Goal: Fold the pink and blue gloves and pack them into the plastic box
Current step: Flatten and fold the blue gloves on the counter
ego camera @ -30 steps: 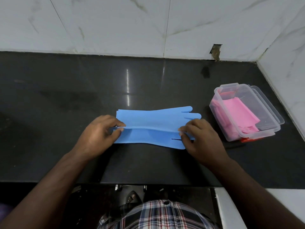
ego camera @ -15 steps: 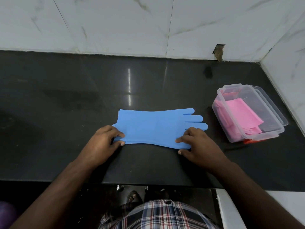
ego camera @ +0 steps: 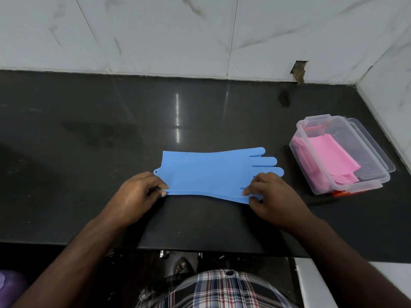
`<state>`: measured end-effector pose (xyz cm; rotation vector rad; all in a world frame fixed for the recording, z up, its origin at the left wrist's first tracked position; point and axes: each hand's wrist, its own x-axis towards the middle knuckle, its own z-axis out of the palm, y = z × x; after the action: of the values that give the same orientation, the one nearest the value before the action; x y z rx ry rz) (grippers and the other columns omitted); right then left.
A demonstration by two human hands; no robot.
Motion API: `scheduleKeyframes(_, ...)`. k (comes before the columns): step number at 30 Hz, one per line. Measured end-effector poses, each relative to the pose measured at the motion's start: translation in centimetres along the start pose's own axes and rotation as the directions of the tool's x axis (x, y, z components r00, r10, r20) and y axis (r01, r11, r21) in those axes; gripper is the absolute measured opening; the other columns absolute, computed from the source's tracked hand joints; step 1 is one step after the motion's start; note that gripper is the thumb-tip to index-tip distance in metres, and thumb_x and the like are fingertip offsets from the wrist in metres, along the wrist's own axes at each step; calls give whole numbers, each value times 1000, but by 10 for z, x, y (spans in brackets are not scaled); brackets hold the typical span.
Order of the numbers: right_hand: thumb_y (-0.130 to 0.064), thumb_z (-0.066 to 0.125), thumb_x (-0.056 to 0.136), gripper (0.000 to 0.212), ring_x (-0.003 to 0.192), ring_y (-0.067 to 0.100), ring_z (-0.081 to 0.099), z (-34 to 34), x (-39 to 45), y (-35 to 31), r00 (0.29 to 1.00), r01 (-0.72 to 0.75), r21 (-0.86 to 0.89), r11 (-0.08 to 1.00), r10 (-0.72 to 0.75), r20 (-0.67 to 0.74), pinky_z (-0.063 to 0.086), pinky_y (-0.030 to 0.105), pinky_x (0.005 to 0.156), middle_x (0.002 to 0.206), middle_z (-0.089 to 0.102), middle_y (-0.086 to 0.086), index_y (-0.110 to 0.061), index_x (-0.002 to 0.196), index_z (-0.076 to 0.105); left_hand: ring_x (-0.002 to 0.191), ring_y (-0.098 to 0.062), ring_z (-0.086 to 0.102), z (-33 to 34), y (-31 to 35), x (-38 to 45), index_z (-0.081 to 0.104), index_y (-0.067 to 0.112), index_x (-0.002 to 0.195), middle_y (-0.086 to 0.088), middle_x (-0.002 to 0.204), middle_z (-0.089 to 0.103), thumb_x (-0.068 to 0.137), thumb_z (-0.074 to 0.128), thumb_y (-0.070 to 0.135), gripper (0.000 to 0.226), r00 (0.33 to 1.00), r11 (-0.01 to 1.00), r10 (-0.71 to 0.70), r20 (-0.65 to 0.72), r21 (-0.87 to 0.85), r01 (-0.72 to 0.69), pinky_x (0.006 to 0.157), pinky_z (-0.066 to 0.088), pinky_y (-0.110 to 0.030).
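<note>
Fingers point(ego camera: 250, 192) of the right hand point(ego camera: 274, 196) are curled, thumb underneath, pinching the near edge of the blue glove point(ego camera: 213, 172) at its finger end. Left hand point(ego camera: 135, 196) does the same at the cuff end — fingertips and thumb nip the near edge by the cuff corner. Glove lies flat on the black counter point(ego camera: 89, 141), cuff to the left, fingers pointing right, approx. mid-counter, w/ a thin doubled strip showing along the near edge between the two hands.

Clear plastic box point(ego camera: 375, 174) sits to the right, well apart from the blue glove, near the wall corner. Pink glove point(ego camera: 329, 156) is folded inside it, lying along the box's length. Something red shows under the box's near end — can't tell what it is. Box has no lid on.

White marble-look tiles point(ego camera: 178, 36) back the counter.
</note>
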<state>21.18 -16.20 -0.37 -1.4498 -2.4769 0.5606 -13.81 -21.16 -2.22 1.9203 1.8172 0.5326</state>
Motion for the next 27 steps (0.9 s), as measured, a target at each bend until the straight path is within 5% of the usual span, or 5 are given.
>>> scheduleKeyframes(3,-33,65,77,21,93,9,55,-1,-2,3,991,-23,-4,1000,23,133,48,32,81,91,59,-18,-33,96,74,88,4,58,2,-3,-2,72,32,87,20,87,62,81,79,18,17,999,1000,5,52,9,-5,75,47,-20)
scheduleKeyframes(9,-23,69,83,13,89,8,56,-5,8,2,987,-112,73,991,120,-110,49,31,77,91,65,-11,-25,95,75,90,-3,58,-1,3,4,68,37,80,17,88,64,88,71,30,11,1000,1000,-28,-8,-10,28,79,46,-24)
scheduleKeyframes(16,-28,61,84,32,105,29,62,20,47,-17,973,-55,-139,989,22,-230,50,41,90,113,68,8,-12,111,70,121,-18,56,38,46,40,66,21,122,5,127,63,92,59,33,33,984,976,164,-65,154,-152,102,45,-37)
scheduleKeyframes(21,-45,35,94,58,143,31,30,50,68,-36,998,-49,-262,964,38,-49,23,52,116,153,39,11,-13,141,46,151,-24,19,65,53,66,36,22,152,1,162,27,97,34,53,63,994,946,78,71,310,-97,121,18,-49)
scheduleKeyframes(27,-61,24,95,71,148,28,18,63,64,-26,993,-121,-355,927,106,-60,8,52,120,160,27,8,-17,150,34,154,-19,0,76,42,65,11,34,158,6,167,7,96,8,61,67,995,910,34,92,410,-69,123,2,-49)
